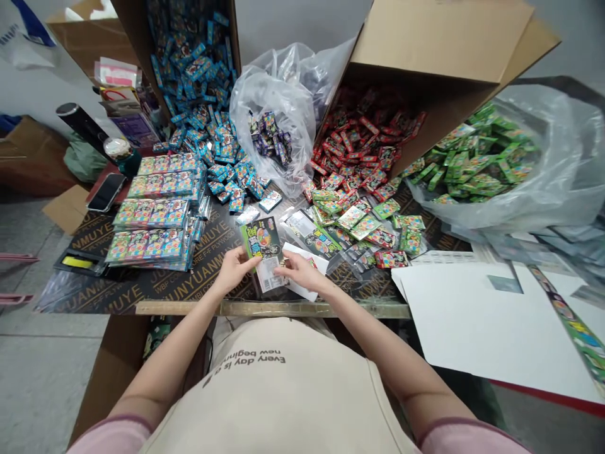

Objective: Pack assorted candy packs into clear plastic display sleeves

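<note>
Between my two hands is a black and green printed packet (261, 243) with a pale lower panel. My left hand (235, 268) grips its left edge, thumb on top. My right hand (299, 270) has its fingers closed at the packet's lower right edge. A white card (302, 291) lies partly beneath my right hand. Just beyond, more black and green packets (314, 236) lie flat on the dark table (155, 290). Small blue boxes (236, 198) and red boxes (373, 180) are heaped behind them.
Stacked colourful packs (146, 246) stand at the left, near a phone (106, 192) and a black bottle (82, 126). Open cartons (435, 38) and a plastic bag of purple boxes (271, 139) stand behind. Green boxes (477, 164) and white sheets (454, 315) are at the right.
</note>
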Tool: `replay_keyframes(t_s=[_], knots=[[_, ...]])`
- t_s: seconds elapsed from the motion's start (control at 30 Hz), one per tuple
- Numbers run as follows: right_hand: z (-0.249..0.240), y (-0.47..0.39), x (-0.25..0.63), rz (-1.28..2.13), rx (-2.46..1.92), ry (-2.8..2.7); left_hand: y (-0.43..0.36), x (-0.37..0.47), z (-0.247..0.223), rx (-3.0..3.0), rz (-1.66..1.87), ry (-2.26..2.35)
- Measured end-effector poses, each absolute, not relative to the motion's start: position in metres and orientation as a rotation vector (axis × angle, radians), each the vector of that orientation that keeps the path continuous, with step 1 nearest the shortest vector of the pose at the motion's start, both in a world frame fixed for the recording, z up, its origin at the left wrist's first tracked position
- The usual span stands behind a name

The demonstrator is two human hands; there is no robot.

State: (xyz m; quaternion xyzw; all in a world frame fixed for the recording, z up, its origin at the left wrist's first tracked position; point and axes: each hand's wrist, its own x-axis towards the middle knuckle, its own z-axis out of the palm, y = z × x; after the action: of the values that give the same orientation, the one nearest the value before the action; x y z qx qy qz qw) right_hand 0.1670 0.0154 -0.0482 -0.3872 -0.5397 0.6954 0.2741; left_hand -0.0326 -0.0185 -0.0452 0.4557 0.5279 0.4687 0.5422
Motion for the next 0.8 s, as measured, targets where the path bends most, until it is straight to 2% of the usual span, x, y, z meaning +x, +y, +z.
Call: replay_keyframes(t_s=[0.17, 0.3, 0.37, 0.47, 0.57, 0.63, 0.8], knots=[[-0.026, 0.027, 0.159, 1.598, -1.142, -1.020, -0.031, -0.006, -0.048, 1.147, 0.981, 1.206], [-0.015, 0.021, 0.135, 1.387, -1.206, -0.864, -0.030, 0.021, -0.032, 0.689, 1.342, 1.182], [-0.013, 0.017, 0.129, 1.362, -1.197, -0.867, -0.024, 0.027, -0.022, 0.416, 1.433, 1.129], [-0.011, 0.019, 0.133, 1.516, -1.155, -0.808, -0.013, 0.022, -0.010, 0.244, 1.361, 1.098], [-0.006, 0.027, 0.146, 1.779, -1.109, -0.772, -0.006, 0.007, 0.000, 0.340, 1.256, 1.086], [-0.001, 0.030, 0.153, 1.822, -1.091, -0.813, -0.006, -0.001, 0.008, 0.508, 1.285, 1.147], [0.004, 0.018, 0.162, 1.389, -1.088, -1.149, -0.022, -0.008, 0.021, 1.187, 1.382, 1.425]])
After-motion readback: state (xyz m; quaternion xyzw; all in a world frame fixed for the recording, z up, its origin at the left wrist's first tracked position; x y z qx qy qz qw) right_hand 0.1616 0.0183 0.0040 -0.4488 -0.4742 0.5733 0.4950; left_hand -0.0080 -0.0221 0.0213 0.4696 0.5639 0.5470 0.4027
